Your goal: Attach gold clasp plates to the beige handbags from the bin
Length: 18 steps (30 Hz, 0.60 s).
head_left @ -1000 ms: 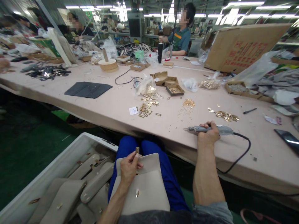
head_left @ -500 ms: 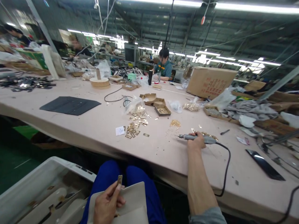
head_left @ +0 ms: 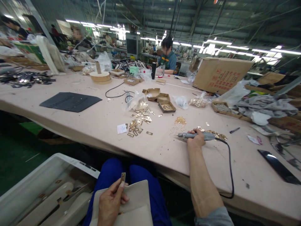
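Observation:
My left hand [head_left: 111, 201] pinches a small brass-coloured metal plate [head_left: 123, 177] between thumb and fingers. Beneath that hand a beige leather-like panel [head_left: 138, 196] rests across my lap, and a bit of gold metal shows on it. Over the table, my right hand [head_left: 197, 139] is wrapped round a grey electric screwdriver [head_left: 208, 136] with a black cord; its thin tip points left. Tiny gold screws [head_left: 180, 120] lie in a heap just beyond the tip. Loose metal plates [head_left: 134, 127] are scattered left of it, beside a white label [head_left: 121, 128].
Small cardboard boxes [head_left: 166, 106] and plastic bags stand mid-table. A black sheet [head_left: 70, 102] lies at the left, a black phone-like slab [head_left: 279, 166] at the right. A white crate [head_left: 56, 157] with beige pieces is beside my left leg. A co-worker [head_left: 168, 56] sits across the table.
The view has shifted slightly, so the table's right side appears further right. Both hands keep their holds, and the screwdriver has hardly moved over the table.

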Tool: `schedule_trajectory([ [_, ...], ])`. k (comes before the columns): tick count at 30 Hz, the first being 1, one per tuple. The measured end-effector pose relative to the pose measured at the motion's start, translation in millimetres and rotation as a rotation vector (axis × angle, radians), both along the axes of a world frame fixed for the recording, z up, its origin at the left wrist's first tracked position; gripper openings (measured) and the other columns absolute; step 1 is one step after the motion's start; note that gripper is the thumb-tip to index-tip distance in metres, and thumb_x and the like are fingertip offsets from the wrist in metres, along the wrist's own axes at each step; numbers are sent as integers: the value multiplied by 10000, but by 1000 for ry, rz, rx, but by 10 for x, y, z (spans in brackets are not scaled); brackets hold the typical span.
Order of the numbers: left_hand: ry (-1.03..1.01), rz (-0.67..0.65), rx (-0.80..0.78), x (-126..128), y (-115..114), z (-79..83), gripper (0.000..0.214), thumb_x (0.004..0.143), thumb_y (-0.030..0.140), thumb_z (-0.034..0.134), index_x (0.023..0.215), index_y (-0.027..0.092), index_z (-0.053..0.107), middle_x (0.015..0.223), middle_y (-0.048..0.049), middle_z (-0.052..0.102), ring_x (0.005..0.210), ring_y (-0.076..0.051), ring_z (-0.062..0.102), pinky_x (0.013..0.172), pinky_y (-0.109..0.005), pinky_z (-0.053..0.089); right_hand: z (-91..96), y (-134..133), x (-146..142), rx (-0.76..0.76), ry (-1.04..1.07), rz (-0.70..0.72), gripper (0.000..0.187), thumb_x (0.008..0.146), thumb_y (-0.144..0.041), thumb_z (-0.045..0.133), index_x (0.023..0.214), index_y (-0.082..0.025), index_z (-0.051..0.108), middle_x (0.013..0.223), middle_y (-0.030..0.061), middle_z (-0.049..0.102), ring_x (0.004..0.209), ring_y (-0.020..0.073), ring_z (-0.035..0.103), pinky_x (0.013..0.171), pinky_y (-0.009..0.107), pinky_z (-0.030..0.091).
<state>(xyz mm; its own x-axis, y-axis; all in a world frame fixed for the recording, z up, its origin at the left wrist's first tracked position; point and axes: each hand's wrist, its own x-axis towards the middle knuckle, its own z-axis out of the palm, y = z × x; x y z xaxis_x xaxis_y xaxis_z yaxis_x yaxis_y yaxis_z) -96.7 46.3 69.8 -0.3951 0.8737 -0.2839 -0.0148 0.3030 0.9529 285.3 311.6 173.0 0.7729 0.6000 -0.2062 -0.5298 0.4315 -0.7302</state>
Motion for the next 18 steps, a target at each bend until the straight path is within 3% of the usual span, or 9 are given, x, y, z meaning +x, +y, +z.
schedule_trajectory([
  [6,-2,8,9,26,9,118,751,658,799,758,999,132,802,550,-51,710,411,-226,638,428,-308,561,-28,27,-161,-1,-2,29,304,751,-179,760,797,-195,460,723,-52,574,526,61,500,489,213,535],
  [18,21,-31,16,-3,-14,14,737,722,795,715,1032,133,801,520,-46,686,424,-233,644,438,-305,564,-67,34,-168,-13,-73,64,398,771,-251,781,801,-233,385,663,-90,518,477,76,486,456,242,528],
])
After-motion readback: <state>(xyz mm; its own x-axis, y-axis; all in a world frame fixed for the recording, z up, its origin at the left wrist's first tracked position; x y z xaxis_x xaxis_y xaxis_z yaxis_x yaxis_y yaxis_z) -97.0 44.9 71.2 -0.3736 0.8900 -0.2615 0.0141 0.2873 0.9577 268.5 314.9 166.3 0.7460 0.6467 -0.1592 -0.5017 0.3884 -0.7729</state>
